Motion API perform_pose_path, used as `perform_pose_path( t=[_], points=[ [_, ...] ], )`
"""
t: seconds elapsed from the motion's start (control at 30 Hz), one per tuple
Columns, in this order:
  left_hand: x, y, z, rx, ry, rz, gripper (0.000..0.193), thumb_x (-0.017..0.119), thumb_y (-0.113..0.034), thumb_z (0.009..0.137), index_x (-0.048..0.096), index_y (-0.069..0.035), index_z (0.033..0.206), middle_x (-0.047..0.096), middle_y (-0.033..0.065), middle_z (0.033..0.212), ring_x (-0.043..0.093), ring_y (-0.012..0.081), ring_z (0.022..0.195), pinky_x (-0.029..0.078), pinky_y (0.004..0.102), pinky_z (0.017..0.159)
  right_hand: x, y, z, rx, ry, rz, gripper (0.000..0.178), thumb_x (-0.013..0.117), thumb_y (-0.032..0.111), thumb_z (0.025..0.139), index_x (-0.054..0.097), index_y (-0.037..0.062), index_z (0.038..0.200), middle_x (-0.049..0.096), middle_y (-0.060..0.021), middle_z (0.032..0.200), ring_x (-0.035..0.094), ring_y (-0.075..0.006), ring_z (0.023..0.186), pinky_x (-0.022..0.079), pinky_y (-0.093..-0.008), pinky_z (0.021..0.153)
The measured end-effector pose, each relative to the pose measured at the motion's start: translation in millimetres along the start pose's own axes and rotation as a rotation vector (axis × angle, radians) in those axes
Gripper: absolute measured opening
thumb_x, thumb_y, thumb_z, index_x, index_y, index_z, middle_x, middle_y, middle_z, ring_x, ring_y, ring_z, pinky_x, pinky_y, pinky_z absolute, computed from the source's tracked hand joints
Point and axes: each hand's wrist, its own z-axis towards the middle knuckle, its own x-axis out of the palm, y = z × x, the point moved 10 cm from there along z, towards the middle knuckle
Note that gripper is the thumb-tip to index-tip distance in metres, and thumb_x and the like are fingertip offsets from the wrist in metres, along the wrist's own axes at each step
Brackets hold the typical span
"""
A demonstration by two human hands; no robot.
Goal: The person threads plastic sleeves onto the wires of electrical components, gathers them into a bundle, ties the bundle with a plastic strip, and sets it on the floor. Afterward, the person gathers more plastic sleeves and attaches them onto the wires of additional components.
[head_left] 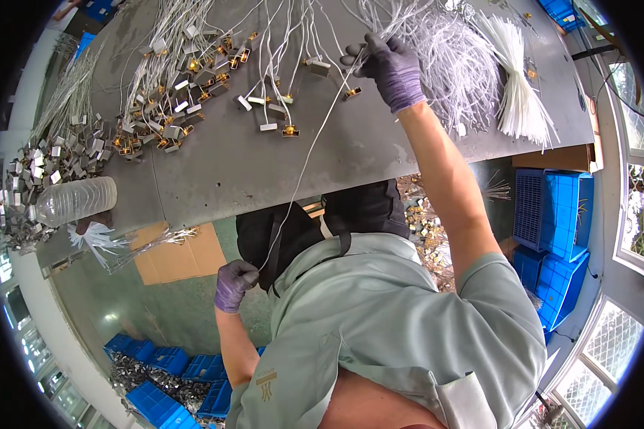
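A thin white wire [306,163] runs slantwise across the table's near edge between my two hands. In a purple glove, my left hand [235,284] is closed on its lower end, low in front of the table by my lap. Over the tabletop, my right hand [388,64], gloved too, has its fingers pinched around the wire's upper part. Near the right fingertips lies a small brass-coloured connector [353,93]. Left of it, several wires end in small metal blocks [267,126] and brass-coloured pieces [290,131]. A tangled heap of white wires [456,71] lies just right of my right hand.
A white wire bundle [515,82] lies at the table's [222,168] right. Wired metal blocks [172,132] pile up at left, near a clear plastic bottle [75,201]. Blue crates [562,214] stand right, others [154,404] lower left. Cardboard [179,257] lies below the table.
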Motion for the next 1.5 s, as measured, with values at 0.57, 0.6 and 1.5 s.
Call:
perform_pose_path(
  t=[0.57, 0.6, 1.5],
  points=[
    [-15.0, 0.7, -1.1, 0.174, 0.025, -0.264, 0.021, 0.063, -0.017, 0.069, 0.056, 0.003, 0.065, 0.053, 0.0061, 0.056, 0.049, 0.0124, 0.051, 0.038, 0.0264, 0.048, -6.4, 18.8, 3.3, -0.093, -0.056, 0.059, 0.024, 0.057, 0.01, 0.09, 0.046, -0.0049, 0.105, 0.064, -0.0222, 0.093, 0.068, -0.0312, 0.076, 0.057, -0.0349, 0.06],
    [-15.0, 1.0, -0.6, 0.174, 0.027, -0.265, 0.021, 0.063, -0.017, 0.069, 0.056, 0.003, 0.065, 0.053, 0.0061, 0.056, 0.049, 0.0124, 0.051, 0.038, 0.0264, 0.048, -5.2, 20.1, 3.0, -0.098, -0.023, 0.035, 0.022, 0.057, 0.008, 0.089, 0.048, -0.0051, 0.105, 0.065, -0.0217, 0.094, 0.068, -0.0304, 0.078, 0.057, -0.0346, 0.061],
    [8.3, -21.2, 14.8, 0.065, 0.033, 0.054, 0.009, 0.063, -0.007, 0.068, 0.062, 0.002, 0.071, 0.057, 0.0039, 0.059, 0.051, 0.0092, 0.053, 0.041, 0.0238, 0.05, -17.3, 10.7, 11.5, -0.03, -0.059, 0.096, 0.022, 0.055, 0.017, 0.093, 0.049, -0.0029, 0.099, 0.066, -0.0218, 0.089, 0.068, -0.0321, 0.074, 0.055, -0.0338, 0.053]
  ],
)
